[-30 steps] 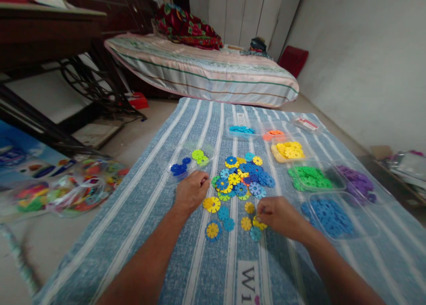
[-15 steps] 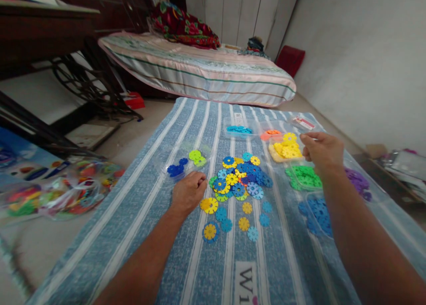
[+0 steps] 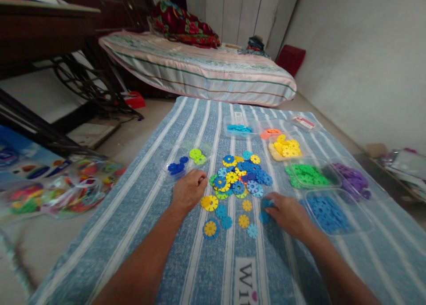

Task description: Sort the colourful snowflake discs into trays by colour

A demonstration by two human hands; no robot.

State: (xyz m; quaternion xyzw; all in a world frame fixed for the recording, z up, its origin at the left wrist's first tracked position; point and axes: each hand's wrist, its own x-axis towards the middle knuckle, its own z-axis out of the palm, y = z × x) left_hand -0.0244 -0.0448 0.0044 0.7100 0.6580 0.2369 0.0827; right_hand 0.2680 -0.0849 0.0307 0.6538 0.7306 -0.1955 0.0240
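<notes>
My left hand [image 3: 189,190] rests on the cloth at the left of a mixed pile of notched plastic discs [image 3: 238,176]. Its fingers are curled closed; what they hold, if anything, is hidden. My right hand [image 3: 288,212] is low at the pile's front right, thumb and fingertips closed on a blue notched disc [image 3: 266,203]. Another blue disc [image 3: 264,217] lies just under the thumb. In front of the pile are loose yellow discs [image 3: 244,221], a light blue disc [image 3: 252,231] and a yellow disc on a blue one [image 3: 210,228].
Clear tubs hold sorted discs: yellow [image 3: 286,148], green [image 3: 308,176], purple [image 3: 352,180], blue [image 3: 328,212], orange [image 3: 271,133] and sky blue [image 3: 238,129]. At left, another tub holds dark blue [image 3: 176,168] and lime discs [image 3: 197,156]. A bed [image 3: 206,74] stands beyond the table.
My right hand has moved from beside the yellow tub down and left to the loose blue discs. A yellow disc near it now lies among the others in that tub. My left hand stays put.
</notes>
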